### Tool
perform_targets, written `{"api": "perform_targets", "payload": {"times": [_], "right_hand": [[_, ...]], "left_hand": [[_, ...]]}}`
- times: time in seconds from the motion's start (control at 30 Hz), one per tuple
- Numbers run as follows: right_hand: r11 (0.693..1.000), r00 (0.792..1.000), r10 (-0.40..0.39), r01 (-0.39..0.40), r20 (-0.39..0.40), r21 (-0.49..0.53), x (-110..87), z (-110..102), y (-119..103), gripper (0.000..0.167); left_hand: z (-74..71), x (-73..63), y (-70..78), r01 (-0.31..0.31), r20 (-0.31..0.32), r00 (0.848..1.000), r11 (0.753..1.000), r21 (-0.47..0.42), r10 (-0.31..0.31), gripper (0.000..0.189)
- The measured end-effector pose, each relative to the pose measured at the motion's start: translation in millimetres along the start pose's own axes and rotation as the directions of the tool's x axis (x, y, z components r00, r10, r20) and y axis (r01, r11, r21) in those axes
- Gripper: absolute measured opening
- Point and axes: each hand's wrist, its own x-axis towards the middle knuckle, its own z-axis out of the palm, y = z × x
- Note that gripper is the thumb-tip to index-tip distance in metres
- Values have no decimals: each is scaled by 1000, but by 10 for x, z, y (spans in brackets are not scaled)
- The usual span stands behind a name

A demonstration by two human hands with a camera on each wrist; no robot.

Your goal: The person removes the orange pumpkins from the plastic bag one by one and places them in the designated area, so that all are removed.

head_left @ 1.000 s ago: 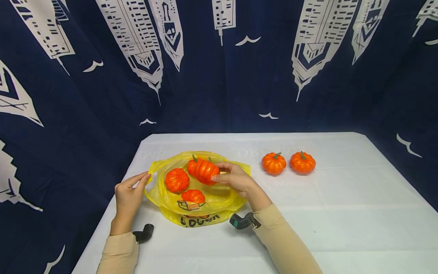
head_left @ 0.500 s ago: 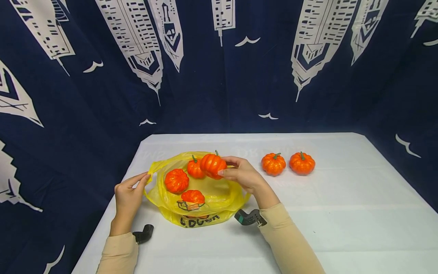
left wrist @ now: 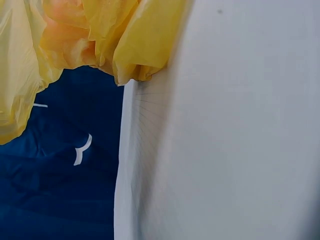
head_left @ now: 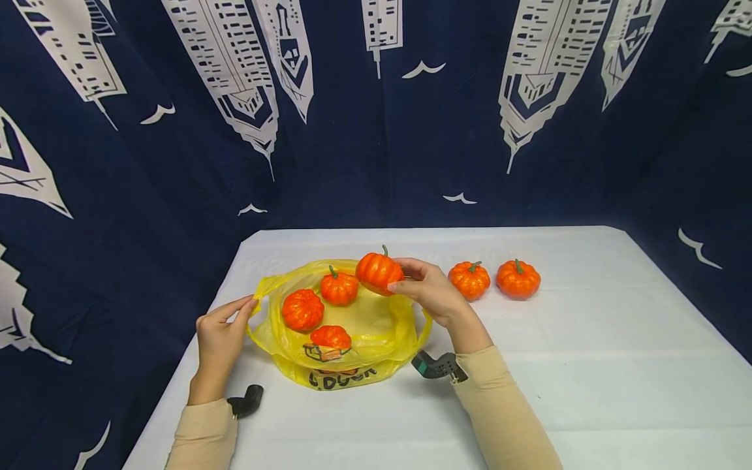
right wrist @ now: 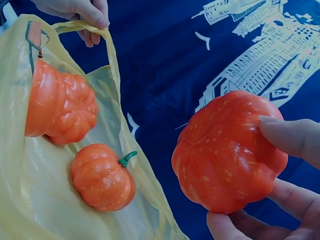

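Between the thumb and fingers of my right hand (head_left: 431,290) is a small orange pumpkin (head_left: 378,273) with a green stem, held over the back right rim of a yellow plastic bag (head_left: 376,323). The right wrist view shows this pumpkin (right wrist: 227,155) close up, gripped at its side. My left hand (head_left: 222,336) pinches the bag's left handle. Inside the open bag sit a pumpkin (head_left: 339,288) with its stem up, another pumpkin (head_left: 303,310) at the left, and a third pumpkin (head_left: 331,336) partly hidden by the front wall. Only yellow plastic (left wrist: 145,40) and no fingers show in the left wrist view.
Two more pumpkins stand on the white table (head_left: 587,365) right of the bag: a nearer one (head_left: 469,281) close to my right hand and a farther one (head_left: 518,279). A dark blue curtain (head_left: 388,156) with white building prints hangs behind the table.
My right hand has lifted the pumpkin from inside the bag, up and to the right, uncovering the pumpkin behind it. The left hand has stayed in place at the handle.
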Motion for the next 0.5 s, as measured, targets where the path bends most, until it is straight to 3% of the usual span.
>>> {"api": "perform_targets", "payload": {"times": [0.3, 0.5], "right_hand": [[997, 1000, 11, -12, 13, 72, 2, -54, -12, 57], [999, 1000, -1, 1, 1, 52, -22, -105, -48, 58]], "left_hand": [[5, -4, 0, 1, 2, 1000, 1000, 4, -1, 14], [3, -7, 8, 6, 4, 1000, 1000, 1, -6, 14]]}}
